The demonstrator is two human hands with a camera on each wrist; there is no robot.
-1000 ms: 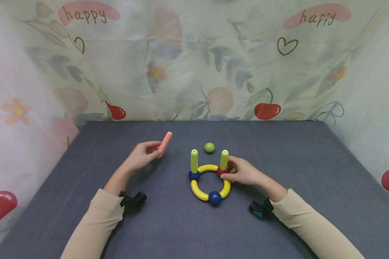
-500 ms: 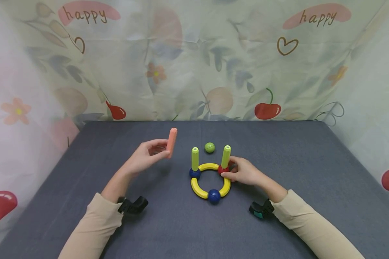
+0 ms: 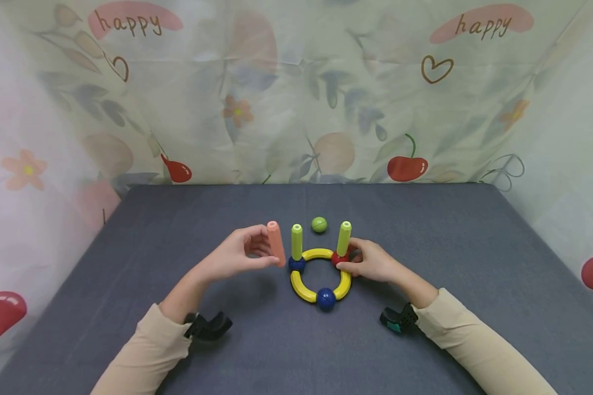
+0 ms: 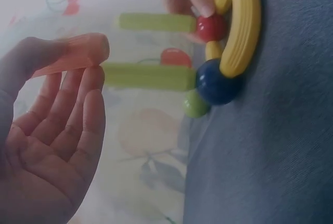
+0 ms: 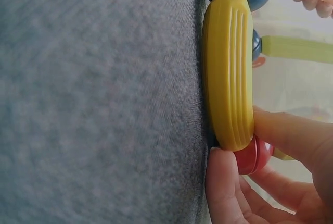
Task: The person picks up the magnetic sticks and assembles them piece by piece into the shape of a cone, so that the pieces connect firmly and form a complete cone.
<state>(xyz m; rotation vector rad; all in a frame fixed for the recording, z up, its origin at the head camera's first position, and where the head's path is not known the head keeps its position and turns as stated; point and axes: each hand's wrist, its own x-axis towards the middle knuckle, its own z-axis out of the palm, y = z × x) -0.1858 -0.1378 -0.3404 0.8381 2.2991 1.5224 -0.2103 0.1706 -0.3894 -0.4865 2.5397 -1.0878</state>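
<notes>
My left hand (image 3: 239, 253) pinches a coral magnetic stick (image 3: 276, 244) between thumb and fingers. The stick is raised above the table, just left of a ring of yellow curved rods (image 3: 303, 287) joined by balls. My right hand (image 3: 373, 261) grips the red ball (image 5: 254, 156) at the ring's right side; its fingertips also meet the end of a yellow curved rod (image 5: 229, 73). One green stick (image 3: 343, 239) rises from the red ball. Another green stick (image 3: 297, 242) stands on the left blue ball (image 4: 218, 82). A second blue ball (image 3: 325, 299) forms the ring's front.
A loose green ball (image 3: 319, 224) lies behind the ring on the dark grey tabletop (image 3: 449, 236). Patterned cloth (image 3: 296, 109) hangs along the back and sides. Black wrist cameras, such as the left one (image 3: 209, 327), sit under both forearms.
My left hand has moved right and nearer to the ring, turning the coral stick from a rightward slant to a slight leftward lean. The ring shifted slightly; my right hand stays on the red ball.
</notes>
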